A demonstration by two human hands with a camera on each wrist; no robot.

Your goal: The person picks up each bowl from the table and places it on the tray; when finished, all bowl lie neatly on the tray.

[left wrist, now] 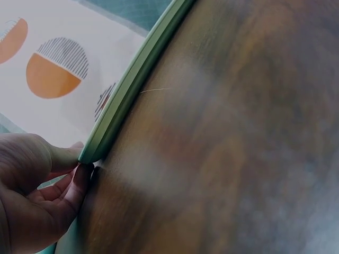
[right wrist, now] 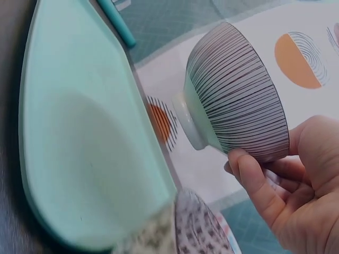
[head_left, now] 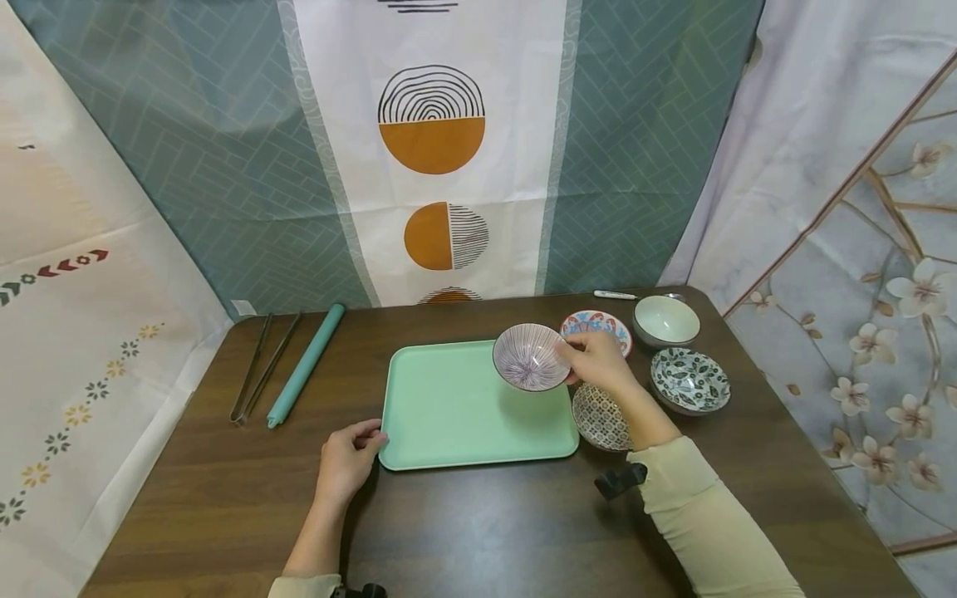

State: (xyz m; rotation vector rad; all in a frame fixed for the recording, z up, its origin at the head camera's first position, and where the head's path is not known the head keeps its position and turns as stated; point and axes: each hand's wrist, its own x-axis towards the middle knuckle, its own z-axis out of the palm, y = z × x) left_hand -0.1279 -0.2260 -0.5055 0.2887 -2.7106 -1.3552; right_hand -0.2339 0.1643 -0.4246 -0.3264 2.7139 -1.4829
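My right hand (head_left: 598, 361) pinches a small bowl with thin purple stripes (head_left: 527, 357) by its right side. The bowl is held above the right part of a mint-green tray (head_left: 449, 407), casting a shadow on it. In the right wrist view, the striped outside of the bowl (right wrist: 238, 100) and its pale foot show, thumb and fingers (right wrist: 254, 180) at the rim. At the tray's near left corner is my left hand (head_left: 347, 461). Its thumb lies over the tray edge (left wrist: 132, 84) and its fingers under it in the left wrist view.
Right of the tray stand a brown-patterned bowl (head_left: 598, 423), partly behind my forearm, a red-and-blue dish (head_left: 598, 320), a pale bowl (head_left: 667, 320) and a leaf-patterned bowl (head_left: 689, 380). A white-handled utensil (head_left: 616, 295) lies behind. Tongs (head_left: 262, 374) and a teal roll (head_left: 306, 365) lie left.
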